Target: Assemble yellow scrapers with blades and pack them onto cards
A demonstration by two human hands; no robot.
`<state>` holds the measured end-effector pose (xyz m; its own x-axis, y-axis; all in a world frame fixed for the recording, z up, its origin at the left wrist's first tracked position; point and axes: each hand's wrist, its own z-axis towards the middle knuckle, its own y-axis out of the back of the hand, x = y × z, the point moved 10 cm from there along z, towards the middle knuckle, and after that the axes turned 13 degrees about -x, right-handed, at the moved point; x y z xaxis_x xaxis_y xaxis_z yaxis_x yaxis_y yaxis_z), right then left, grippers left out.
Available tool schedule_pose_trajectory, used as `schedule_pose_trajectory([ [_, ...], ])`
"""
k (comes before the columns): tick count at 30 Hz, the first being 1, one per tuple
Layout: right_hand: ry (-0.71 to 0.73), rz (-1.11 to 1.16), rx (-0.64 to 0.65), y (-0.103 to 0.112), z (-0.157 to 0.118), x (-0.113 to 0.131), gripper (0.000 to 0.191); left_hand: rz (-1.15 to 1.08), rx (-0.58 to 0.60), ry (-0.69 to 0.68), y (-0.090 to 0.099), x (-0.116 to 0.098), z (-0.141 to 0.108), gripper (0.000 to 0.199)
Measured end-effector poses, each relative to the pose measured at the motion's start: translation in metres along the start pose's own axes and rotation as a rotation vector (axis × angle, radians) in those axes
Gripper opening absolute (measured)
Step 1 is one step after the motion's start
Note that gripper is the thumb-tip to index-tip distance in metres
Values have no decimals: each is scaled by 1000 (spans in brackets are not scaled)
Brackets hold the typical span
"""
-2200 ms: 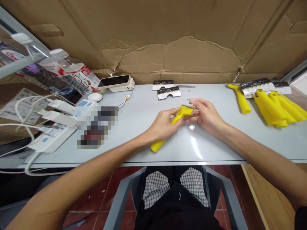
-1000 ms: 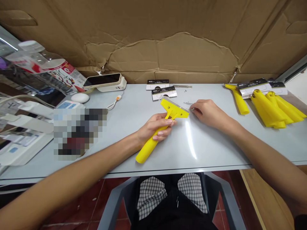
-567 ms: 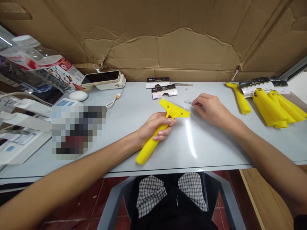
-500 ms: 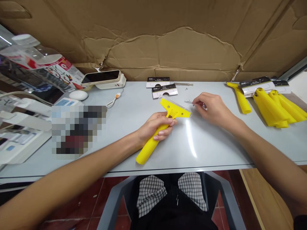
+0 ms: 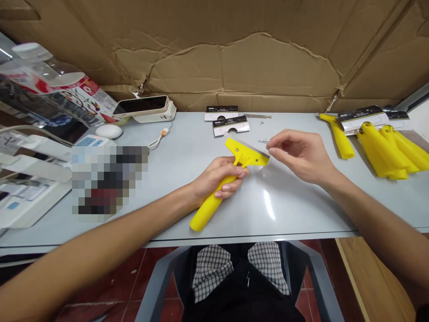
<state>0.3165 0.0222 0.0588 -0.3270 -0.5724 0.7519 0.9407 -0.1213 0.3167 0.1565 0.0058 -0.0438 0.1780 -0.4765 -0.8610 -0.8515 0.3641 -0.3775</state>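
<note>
My left hand is wrapped around the handle of a yellow scraper, its wide head tilted up toward the back right. A thin metal blade runs along the head's far edge, and two small holes or screw heads show on its face. Close to the right end of that head, my right hand has thumb and forefinger pinched together. Whatever lies between those fingertips is too small to make out. A small slim metal piece lies just beyond them on the table.
Two black-and-white cards, a metal strip and tiny metal bits lie at the back. Several yellow handles are piled right, beside a lone yellow scraper. A phone, a bottle and a white mouse stand left.
My right hand has lifted off the slim metal piece and come nearer the scraper's right end, with its fingers pinched. My left hand keeps its hold; the scraper's head has turned slightly.
</note>
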Motion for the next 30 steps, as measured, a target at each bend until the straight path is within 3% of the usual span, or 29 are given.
schedule_pose_trajectory([
  [3,-25,97,59,-12,-6,1,5,12,-6,8,0,1,0,25],
  [8,-9,67,21,-11,-8,1,4,7,-20,-1,-2,-3,-1,25],
  [16,276,-223,38,-11,-12,30,17,-27,-33,-33,-7,-10,-4,24],
  [22,315,-247,87,-22,-18,36,15,28,-20,-10,-8,-6,-6,21],
  [30,288,-198,76,-22,-17,30,12,43,-4,-12,-11,-6,-7,20],
])
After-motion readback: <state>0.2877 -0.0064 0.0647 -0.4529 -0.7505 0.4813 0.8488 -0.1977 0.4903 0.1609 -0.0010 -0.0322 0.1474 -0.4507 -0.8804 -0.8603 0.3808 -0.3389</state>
